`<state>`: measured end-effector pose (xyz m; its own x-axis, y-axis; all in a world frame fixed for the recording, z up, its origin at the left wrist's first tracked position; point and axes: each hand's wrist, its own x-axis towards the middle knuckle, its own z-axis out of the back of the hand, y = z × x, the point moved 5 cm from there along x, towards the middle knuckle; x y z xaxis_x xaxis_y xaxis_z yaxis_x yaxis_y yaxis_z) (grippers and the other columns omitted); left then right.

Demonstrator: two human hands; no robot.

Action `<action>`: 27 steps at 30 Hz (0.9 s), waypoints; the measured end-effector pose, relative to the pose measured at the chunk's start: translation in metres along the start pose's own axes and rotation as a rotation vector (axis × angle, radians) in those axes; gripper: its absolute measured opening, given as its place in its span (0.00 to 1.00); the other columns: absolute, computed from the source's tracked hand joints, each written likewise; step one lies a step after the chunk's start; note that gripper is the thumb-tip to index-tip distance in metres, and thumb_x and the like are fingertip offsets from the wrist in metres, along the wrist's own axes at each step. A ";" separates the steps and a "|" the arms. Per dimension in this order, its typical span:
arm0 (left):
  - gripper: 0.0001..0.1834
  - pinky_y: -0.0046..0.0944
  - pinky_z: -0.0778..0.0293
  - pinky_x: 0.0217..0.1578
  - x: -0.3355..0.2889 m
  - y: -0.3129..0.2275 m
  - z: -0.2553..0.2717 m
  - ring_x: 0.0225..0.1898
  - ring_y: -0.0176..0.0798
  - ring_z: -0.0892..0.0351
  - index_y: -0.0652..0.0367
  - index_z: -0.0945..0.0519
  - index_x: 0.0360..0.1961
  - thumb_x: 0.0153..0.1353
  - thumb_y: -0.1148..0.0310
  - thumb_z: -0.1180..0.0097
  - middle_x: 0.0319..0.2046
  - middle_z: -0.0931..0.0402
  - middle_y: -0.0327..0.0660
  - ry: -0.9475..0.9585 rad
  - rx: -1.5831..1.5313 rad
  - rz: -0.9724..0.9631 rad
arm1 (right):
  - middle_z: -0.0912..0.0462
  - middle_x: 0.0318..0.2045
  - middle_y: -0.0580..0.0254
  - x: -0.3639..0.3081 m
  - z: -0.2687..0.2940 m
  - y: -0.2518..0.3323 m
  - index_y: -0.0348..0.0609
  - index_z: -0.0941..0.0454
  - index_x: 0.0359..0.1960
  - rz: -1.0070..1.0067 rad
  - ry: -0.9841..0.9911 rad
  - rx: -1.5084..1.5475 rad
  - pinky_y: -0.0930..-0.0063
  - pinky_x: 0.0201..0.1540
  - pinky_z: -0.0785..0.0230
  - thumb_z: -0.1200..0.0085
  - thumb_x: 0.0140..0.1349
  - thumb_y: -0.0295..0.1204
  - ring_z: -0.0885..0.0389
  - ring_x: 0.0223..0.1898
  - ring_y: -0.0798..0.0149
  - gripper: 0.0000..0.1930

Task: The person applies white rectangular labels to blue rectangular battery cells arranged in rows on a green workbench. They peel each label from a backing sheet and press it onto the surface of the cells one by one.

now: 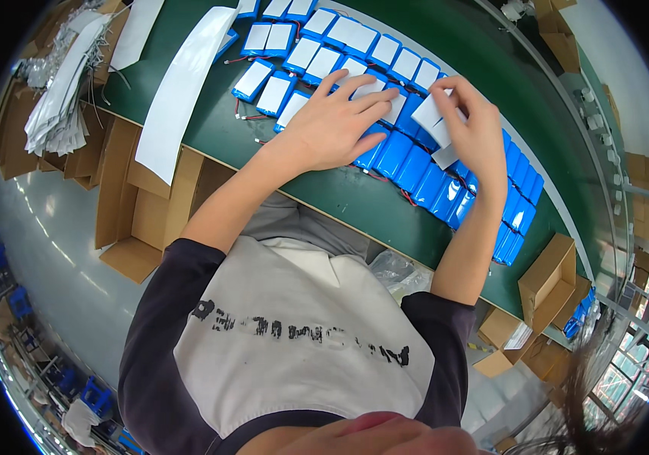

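Rows of blue battery packs [413, 168] with thin red and black leads lie on the green bench top [324, 193]. The packs at the left and far side carry white rectangular pads [257, 74]; those at the near right show bare blue wrap. My left hand [332, 121] rests over the middle packs, fingers spread, fingertips on the white pads. Between the thumb and fingers of my right hand [476, 129] is a white pad sheet [430, 117], held above the packs to the right. A small white piece [444, 157] shows just below it; whether they are joined I cannot tell.
A long white sheet [180, 91] overhangs the bench's near edge at the left, above an open cardboard box [138, 220]. A bundle of white strips [62, 114] lies at the far left. More open boxes [548, 280] stand at the right end. A clear plastic bag [400, 273] sits below the edge.
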<state>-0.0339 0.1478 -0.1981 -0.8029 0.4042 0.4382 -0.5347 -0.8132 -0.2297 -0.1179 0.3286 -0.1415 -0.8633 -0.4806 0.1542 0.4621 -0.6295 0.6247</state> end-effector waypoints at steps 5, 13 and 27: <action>0.17 0.56 0.35 0.66 -0.010 0.004 0.026 0.63 0.49 0.28 0.55 0.18 0.54 0.63 0.73 0.39 0.57 0.21 0.39 -0.240 -0.086 0.090 | 0.13 0.31 0.52 -0.018 -0.035 0.023 0.46 0.18 0.46 0.078 0.290 0.124 0.64 0.38 0.25 0.44 0.71 0.35 0.14 0.33 0.50 0.09; 0.20 0.51 0.31 0.59 -0.045 -0.014 0.038 0.57 0.50 0.29 0.48 0.13 0.53 0.57 0.75 0.36 0.49 0.23 0.38 -0.199 -0.200 0.081 | 0.13 0.30 0.57 -0.022 -0.060 0.030 0.49 0.17 0.44 0.115 0.294 -0.062 0.58 0.34 0.25 0.46 0.72 0.37 0.14 0.32 0.49 0.09; 0.27 0.62 0.43 0.72 -0.048 -0.023 0.011 0.67 0.48 0.32 0.46 0.22 0.63 0.61 0.65 0.35 0.66 0.27 0.36 0.003 -0.060 0.023 | 0.17 0.31 0.56 -0.028 -0.014 0.027 0.49 0.24 0.59 0.107 0.314 0.181 0.65 0.41 0.24 0.39 0.65 0.25 0.16 0.33 0.54 0.20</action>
<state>0.0196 0.1430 -0.2040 -0.8160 0.3869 0.4294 -0.5306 -0.7960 -0.2913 -0.0784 0.3161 -0.1400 -0.6949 -0.7191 0.0009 0.4782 -0.4612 0.7474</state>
